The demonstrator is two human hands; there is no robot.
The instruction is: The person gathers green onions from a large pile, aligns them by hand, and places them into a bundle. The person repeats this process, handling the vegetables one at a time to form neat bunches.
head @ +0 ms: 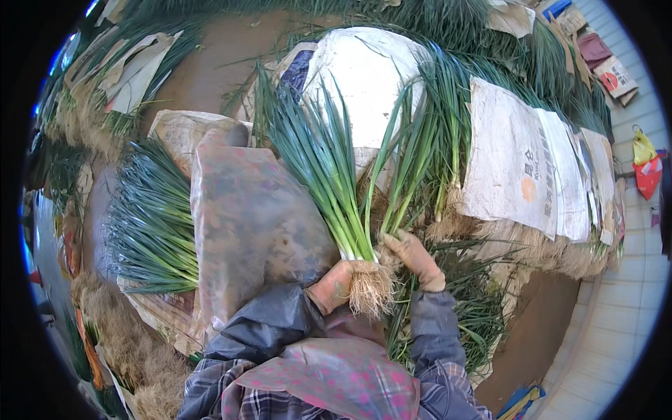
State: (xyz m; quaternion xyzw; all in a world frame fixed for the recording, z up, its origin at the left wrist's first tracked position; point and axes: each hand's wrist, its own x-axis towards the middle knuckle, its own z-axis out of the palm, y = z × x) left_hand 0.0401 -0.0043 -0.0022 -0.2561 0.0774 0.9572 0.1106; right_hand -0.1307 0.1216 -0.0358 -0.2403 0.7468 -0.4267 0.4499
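Observation:
My left hand [332, 286], in a soiled orange glove, grips a bunch of green onions [336, 210] just above its pale, hairy roots [371, 291]. The leaves fan up and away from me. Close on its right, my right hand [417, 260], gloved alike, pinches a few more green onion stalks [401, 210] near their base. Their root ends are partly hidden by the fingers. A translucent plastic apron [257, 220] with pink spots covers my lap and left leg.
Left of my leg lies a pile of green onions [157, 220]. Ahead is a white woven sack [367, 79]. Printed sacks [512, 157] cover more onions at right. Loose leaves [467, 310] litter the ground by my right arm. A pale panelled wall [604, 325] bounds the right side.

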